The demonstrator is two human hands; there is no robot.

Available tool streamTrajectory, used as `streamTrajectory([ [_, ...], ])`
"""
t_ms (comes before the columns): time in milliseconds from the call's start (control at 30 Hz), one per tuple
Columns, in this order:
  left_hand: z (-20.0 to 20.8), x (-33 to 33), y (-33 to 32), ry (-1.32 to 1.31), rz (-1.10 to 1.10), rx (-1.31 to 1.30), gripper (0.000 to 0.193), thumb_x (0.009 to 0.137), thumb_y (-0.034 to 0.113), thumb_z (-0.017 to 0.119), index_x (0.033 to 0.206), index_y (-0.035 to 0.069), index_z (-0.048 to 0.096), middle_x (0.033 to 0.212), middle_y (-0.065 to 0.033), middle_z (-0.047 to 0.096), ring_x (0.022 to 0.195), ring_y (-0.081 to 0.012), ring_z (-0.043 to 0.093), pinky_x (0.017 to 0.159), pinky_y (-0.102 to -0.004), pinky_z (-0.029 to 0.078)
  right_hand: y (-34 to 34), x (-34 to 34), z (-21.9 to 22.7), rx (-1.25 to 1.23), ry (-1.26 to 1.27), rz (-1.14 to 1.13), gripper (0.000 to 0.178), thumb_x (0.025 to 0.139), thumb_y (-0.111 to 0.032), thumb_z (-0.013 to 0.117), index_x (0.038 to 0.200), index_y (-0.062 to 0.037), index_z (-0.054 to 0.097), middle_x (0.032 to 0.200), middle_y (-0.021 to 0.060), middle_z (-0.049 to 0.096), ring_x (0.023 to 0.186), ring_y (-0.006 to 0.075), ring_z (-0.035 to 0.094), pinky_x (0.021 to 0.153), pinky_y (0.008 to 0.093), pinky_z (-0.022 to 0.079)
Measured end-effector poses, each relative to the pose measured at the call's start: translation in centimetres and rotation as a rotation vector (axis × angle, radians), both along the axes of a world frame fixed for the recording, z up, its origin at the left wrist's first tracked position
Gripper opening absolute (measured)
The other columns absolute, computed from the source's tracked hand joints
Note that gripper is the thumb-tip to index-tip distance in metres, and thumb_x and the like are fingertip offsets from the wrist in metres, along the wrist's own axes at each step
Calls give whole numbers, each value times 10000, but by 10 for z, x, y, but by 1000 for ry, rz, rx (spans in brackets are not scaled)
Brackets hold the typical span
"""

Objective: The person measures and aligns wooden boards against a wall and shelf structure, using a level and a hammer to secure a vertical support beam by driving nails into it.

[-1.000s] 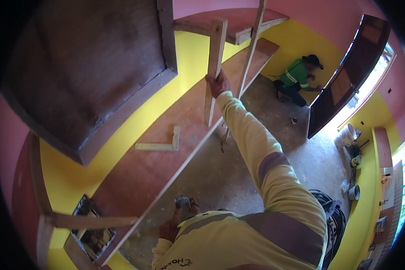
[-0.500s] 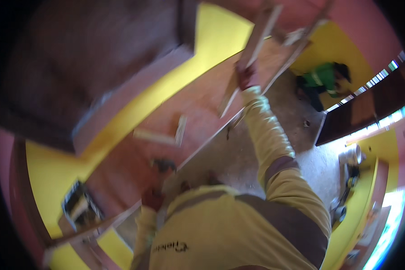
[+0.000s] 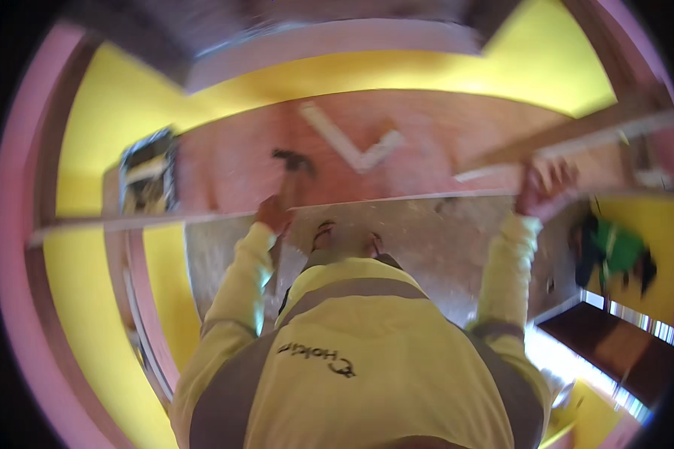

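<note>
A claw hammer point(image 3: 295, 160) is in my left hand point(image 3: 275, 215), whose fingers are wrapped round its handle over the near edge of a red surface point(image 3: 240, 168). My right hand point(image 3: 544, 187) is at the right of this surface, fingers spread, just beside a wooden frame piece point(image 3: 569, 142) that slants up toward the right. Blur hides whether the hand touches the wood. Between the hands, farther back, a pale L-shaped piece point(image 3: 344, 146) lies on the red surface.
At the left end stands a dark box point(image 3: 148, 176) with things in it. A person in green point(image 3: 620, 247) is at the right, near a dark brown panel point(image 3: 614, 344). Yellow walls point(image 3: 269, 78) surround the place. My feet point(image 3: 323, 233) are on the concrete floor point(image 3: 427, 239).
My view has swung round to the right. My right hand, earlier closed round the wooden frame, now has its fingers spread beside it. The hammer stays in my left hand.
</note>
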State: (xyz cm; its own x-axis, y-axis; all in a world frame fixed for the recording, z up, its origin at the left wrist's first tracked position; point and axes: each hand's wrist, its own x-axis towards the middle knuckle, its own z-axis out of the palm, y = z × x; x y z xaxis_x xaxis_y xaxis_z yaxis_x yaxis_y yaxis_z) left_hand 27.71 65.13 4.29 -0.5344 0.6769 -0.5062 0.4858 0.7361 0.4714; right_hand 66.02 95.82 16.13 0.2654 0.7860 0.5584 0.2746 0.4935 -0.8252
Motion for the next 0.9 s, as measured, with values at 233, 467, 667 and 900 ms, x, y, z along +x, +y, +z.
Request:
streamTrajectory([
  [233, -29, -12, 6, -385, 420, 272, 226, 745, 187, 680, 732, -15, 578, 579, -113, 606, 439, -239, 578, 433, -366, 481, -51, 9, -4, 74, -232, -33, 806, 711, -189, 800, 1334, -32, 312, 1229, 160, 489, 1083, 277, 487, 880, 451, 431],
  [467, -25, -27, 10, 168, 190, 61, 490, 797, 348, 605, 1118, -20, 559, 1000, -268, 620, 941, -400, 608, 834, -447, 487, -59, -15, 17, 264, -416, -114, 723, 747, -295, 763, 1295, -15, 383, 1180, 177, 535, 1079, 323, 517, 896, 470, 422],
  [667, -43, -52, -106, 197, 170, 146, 368, 811, 364, 559, 1016, 64, 615, 1030, -203, 618, 968, -387, 585, 864, -457, 460, -110, -82, 39, 171, -503, -130, 659, 784, -290, 721, 1293, -24, 398, 1189, 182, 547, 1059, 331, 534, 870, 462, 432],
  [900, 10, -267, -279, 608, 545, 142, 203, 830, 247, 527, 898, 124, 673, 916, -170, 651, 872, -369, 617, 788, -445, 484, -160, -164, 47, 122, -661, 40, 518, 820, -209, 670, 1249, -16, 455, 1261, 159, 506, 1161, 316, 491, 937, 440, 417],
])
